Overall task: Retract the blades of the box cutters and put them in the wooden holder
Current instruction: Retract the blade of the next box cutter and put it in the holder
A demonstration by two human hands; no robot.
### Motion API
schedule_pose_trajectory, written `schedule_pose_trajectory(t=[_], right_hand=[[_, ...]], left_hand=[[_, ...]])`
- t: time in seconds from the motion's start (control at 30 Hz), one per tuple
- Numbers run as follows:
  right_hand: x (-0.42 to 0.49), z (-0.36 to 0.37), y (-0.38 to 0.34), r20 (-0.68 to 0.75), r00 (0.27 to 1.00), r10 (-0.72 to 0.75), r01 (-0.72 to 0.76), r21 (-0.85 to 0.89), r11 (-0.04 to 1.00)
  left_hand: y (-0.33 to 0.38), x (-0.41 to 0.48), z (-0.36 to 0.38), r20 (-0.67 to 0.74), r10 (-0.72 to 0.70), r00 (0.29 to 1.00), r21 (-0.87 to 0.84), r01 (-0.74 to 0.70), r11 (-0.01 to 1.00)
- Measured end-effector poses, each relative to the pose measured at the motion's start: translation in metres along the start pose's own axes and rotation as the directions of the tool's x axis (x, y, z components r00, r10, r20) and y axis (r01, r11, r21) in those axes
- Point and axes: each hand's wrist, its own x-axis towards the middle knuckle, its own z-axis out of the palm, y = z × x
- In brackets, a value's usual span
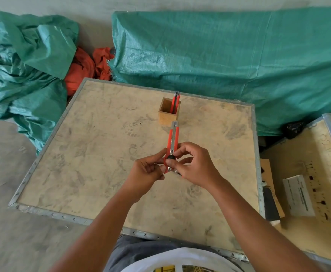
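Observation:
I hold a red box cutter (173,138) above the middle of the plywood crate top (94,154), its metal tip pointing away from me toward the holder. My left hand (148,169) pinches the handle's lower left side. My right hand (195,166) grips the lower end, thumb on the black slider knob. Only a short metal tip shows at the far end. The square wooden holder (168,114) stands just beyond the tip, with another red box cutter (175,102) upright inside against its right wall.
Green tarpaulin (219,55) covers a bulk behind the crate, and more of it lies crumpled at the left (27,65) with orange cloth (86,67) between. A second wooden crate (307,173) with a white label stands at the right. Concrete floor lies at the left.

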Motion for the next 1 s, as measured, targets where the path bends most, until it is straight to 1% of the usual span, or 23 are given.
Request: schedule_pose_trajectory(t=[0.17, 0.27, 0.4, 0.53, 0.63, 0.7, 0.77, 0.83, 0.9, 1.0], right_hand=[[0.019, -0.004, 0.004, -0.060, 0.994, 0.090, -0.081, 0.137, 0.987], [0.045, -0.007, 0.005, -0.080, 0.992, 0.093, -0.085, 0.096, 0.992], [0.091, -0.017, 0.001, -0.123, 0.987, 0.100, -0.091, 0.073, 0.993], [0.143, -0.023, 0.000, -0.203, 0.977, 0.070, -0.061, 0.048, 0.997], [0.184, -0.024, 0.007, -0.278, 0.958, 0.065, -0.058, 0.033, 0.998], [0.206, -0.022, 0.014, -0.317, 0.946, 0.061, -0.058, 0.021, 0.998], [0.225, -0.019, 0.022, -0.349, 0.936, 0.052, -0.060, -0.012, 0.998], [0.238, -0.013, 0.029, -0.367, 0.930, 0.019, -0.056, -0.092, 0.994], [0.245, -0.004, 0.036, -0.362, 0.932, -0.024, -0.040, -0.168, 0.985], [0.248, 0.008, 0.048, -0.314, 0.947, -0.075, -0.003, -0.240, 0.971]], left_hand=[[0.006, 0.022, -0.004, 0.007, 0.025, 1.000, 0.114, -0.026, 0.993], [0.015, 0.046, -0.009, -0.002, 0.063, 0.998, 0.216, -0.061, 0.975], [0.031, 0.088, -0.017, -0.018, 0.106, 0.994, 0.305, -0.096, 0.948], [0.054, 0.136, -0.024, -0.059, 0.124, 0.991, 0.345, -0.096, 0.934], [0.068, 0.173, -0.028, -0.088, 0.128, 0.988, 0.323, -0.093, 0.942], [0.071, 0.194, -0.031, -0.103, 0.116, 0.988, 0.297, -0.081, 0.951], [0.067, 0.216, -0.036, -0.129, 0.108, 0.986, 0.311, -0.064, 0.948], [0.058, 0.235, -0.040, -0.180, 0.106, 0.978, 0.426, -0.020, 0.904], [0.047, 0.249, -0.043, -0.213, 0.073, 0.974, 0.516, 0.049, 0.855], [0.033, 0.261, -0.043, -0.194, -0.010, 0.981, 0.514, 0.110, 0.851]])
